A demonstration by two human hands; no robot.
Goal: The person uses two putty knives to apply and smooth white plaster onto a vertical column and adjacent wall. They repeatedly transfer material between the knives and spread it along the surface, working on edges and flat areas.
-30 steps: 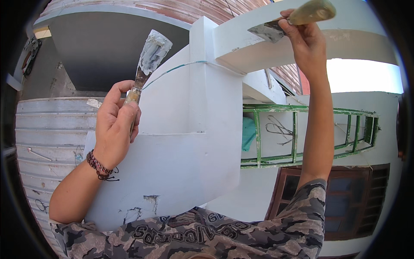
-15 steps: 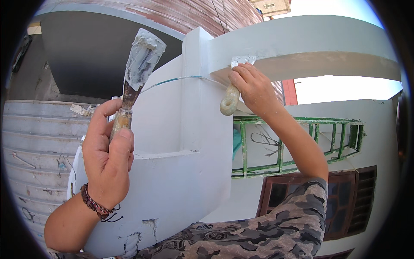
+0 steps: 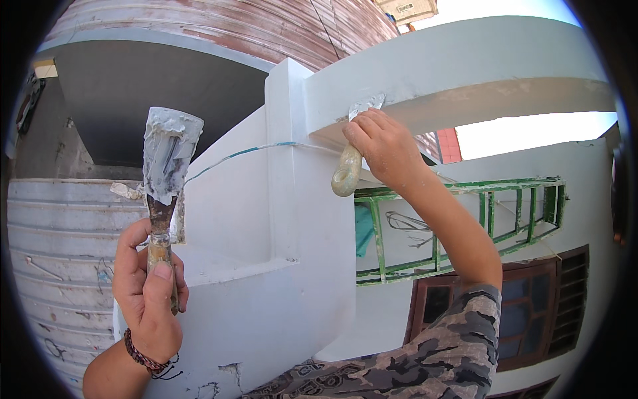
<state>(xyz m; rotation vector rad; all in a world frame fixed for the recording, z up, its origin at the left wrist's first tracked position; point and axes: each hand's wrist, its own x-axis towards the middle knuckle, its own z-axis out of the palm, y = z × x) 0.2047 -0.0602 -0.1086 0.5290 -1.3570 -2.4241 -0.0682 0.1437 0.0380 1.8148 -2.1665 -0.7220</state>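
Note:
My left hand (image 3: 147,286) is closed round the handle of a putty knife (image 3: 160,209), held upright with its blade up. Thick pale grey putty (image 3: 169,149) coats most of that blade. My right hand (image 3: 385,146) grips a second putty knife (image 3: 347,171) with a worn, pale handle that points down. Its blade, partly hidden by my fingers, lies against the lower edge of the white beam (image 3: 458,63), near where the beam meets the white pillar (image 3: 284,166).
Behind my right forearm is a green metal ladder (image 3: 458,259) along the wall, above a brown-framed window (image 3: 518,306). A thin blue-and-white cable (image 3: 246,151) crosses the pillar. Corrugated sheeting (image 3: 60,233) lies at the left. Cracks (image 3: 231,370) mark the lower white wall.
My left hand and its putty-laden knife have moved down and left in view. My right hand's knife has shifted slightly left and its blade is more tilted. The view has shifted a little.

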